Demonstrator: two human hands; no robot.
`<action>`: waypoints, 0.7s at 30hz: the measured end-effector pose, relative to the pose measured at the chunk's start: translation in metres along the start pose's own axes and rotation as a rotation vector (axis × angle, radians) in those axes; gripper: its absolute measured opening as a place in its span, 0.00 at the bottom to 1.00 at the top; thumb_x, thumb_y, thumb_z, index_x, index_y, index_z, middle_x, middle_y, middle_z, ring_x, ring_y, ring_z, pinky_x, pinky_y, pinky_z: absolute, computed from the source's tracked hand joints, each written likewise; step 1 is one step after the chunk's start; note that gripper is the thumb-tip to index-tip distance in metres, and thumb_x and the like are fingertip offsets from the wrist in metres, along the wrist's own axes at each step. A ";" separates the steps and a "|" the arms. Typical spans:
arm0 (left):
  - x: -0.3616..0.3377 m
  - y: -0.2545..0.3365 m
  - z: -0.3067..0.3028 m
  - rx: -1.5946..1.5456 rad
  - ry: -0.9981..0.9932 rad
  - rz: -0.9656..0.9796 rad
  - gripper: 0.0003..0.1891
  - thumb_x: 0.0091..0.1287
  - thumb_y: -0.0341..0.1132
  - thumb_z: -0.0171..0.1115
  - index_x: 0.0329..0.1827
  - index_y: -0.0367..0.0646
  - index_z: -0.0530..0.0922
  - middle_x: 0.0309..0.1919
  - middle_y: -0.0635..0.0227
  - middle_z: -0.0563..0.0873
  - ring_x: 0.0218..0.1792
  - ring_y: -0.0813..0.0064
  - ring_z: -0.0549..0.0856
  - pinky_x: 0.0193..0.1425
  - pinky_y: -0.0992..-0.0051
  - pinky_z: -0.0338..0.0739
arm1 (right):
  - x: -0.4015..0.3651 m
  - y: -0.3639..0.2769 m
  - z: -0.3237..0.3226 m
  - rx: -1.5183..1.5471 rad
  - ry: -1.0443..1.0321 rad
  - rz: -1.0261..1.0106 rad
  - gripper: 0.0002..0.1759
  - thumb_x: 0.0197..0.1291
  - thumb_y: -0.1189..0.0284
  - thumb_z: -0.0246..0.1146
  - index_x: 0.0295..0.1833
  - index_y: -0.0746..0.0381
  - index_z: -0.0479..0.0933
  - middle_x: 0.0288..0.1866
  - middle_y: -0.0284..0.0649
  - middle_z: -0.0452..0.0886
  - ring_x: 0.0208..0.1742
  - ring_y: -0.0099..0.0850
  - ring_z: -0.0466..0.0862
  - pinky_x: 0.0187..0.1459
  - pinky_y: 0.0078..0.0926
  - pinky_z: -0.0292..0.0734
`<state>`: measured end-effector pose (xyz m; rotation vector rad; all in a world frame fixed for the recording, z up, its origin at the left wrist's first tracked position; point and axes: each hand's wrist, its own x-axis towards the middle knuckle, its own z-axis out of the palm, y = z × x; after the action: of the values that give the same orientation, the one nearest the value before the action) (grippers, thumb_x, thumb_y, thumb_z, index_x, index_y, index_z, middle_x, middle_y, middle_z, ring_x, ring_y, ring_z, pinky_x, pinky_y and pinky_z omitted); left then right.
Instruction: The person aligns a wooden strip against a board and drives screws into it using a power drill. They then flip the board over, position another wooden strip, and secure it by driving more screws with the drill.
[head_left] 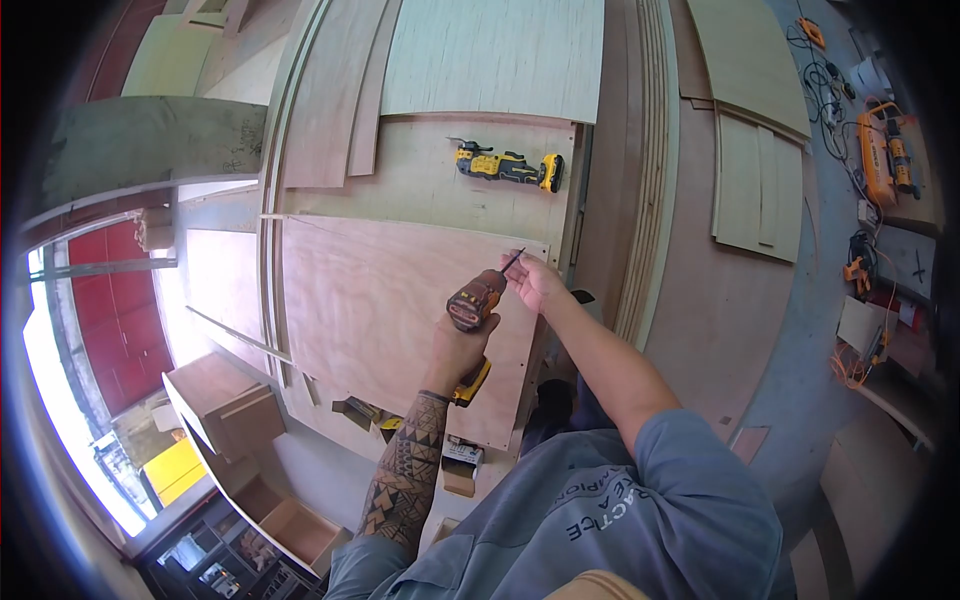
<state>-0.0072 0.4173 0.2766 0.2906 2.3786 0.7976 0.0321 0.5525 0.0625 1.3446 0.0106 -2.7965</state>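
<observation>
My left hand (462, 345) is wrapped around the handle of a cordless drill driver (477, 298), red-brown at the back with a yellow-edged battery. Its long thin bit (513, 259) points away from me, over the upper right corner of a pinkish plywood panel (390, 310). Close by the bit's tip is my right hand (536, 284), its thumb and fingertips drawn together. Whether they pinch the bit or a small fastener is too small to tell. Beyond the panel a yellow-and-black oscillating multi-tool (508, 167) lies on a paler board (420, 195).
Plywood sheets (490, 60) lie behind the multi-tool, and more boards (755, 180) lean or lie at the right. A small open box (462, 462) sits near my body. Orange tools (878, 155) and cables are on the floor at far right. Wooden drawers (300, 530) stand lower left.
</observation>
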 end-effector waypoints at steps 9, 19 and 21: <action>0.040 0.056 -0.017 0.179 -0.214 -0.240 0.20 0.64 0.45 0.73 0.45 0.33 0.87 0.29 0.51 0.90 0.34 0.56 0.93 0.41 0.59 0.84 | 0.018 0.002 -0.003 -0.270 0.163 -0.015 0.17 0.82 0.60 0.57 0.69 0.49 0.80 0.74 0.35 0.81 0.79 0.37 0.75 0.83 0.60 0.46; 0.042 0.059 -0.013 0.196 -0.213 -0.205 0.18 0.65 0.42 0.71 0.45 0.32 0.85 0.23 0.61 0.86 0.25 0.70 0.86 0.33 0.64 0.81 | 0.013 0.003 -0.001 -0.251 0.179 -0.003 0.20 0.82 0.57 0.57 0.72 0.50 0.77 0.77 0.38 0.79 0.81 0.37 0.73 0.84 0.62 0.44; 0.041 0.060 -0.013 0.199 -0.202 -0.237 0.21 0.64 0.45 0.73 0.43 0.31 0.87 0.28 0.50 0.90 0.32 0.58 0.93 0.39 0.59 0.85 | 0.013 0.002 -0.002 -0.254 0.175 -0.005 0.21 0.82 0.56 0.57 0.72 0.50 0.77 0.77 0.38 0.79 0.81 0.37 0.73 0.84 0.62 0.44</action>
<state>-0.0471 0.4745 0.3019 0.1565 2.2490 0.4030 0.0256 0.5499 0.0517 1.5163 0.3615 -2.5620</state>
